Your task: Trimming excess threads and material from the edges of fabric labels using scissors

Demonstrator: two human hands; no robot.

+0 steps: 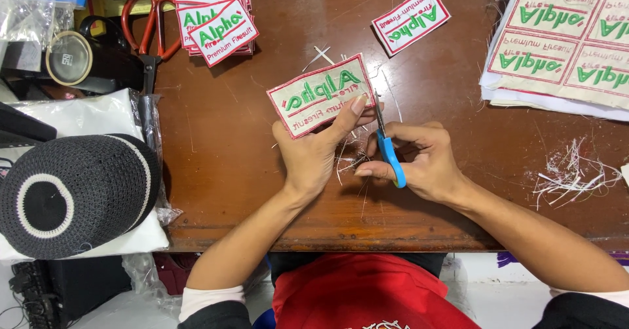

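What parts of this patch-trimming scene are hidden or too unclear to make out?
All in the head view:
- Embroidered patch: its lower right corner is covered by the left hand.
- Blue-handled scissors: the blade tips are too thin to tell whether they are open, and the right hand hides part of the handle.
- Uncut patch sheets: cut off by the top and right edges.
- Red-handled scissors: the blades are lost against dark clutter.

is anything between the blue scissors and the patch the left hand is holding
Nothing visible does. The right hand holds the blue scissors with the blades right at the edge of the patch, which the left hand pinches; only loose threads lie below.
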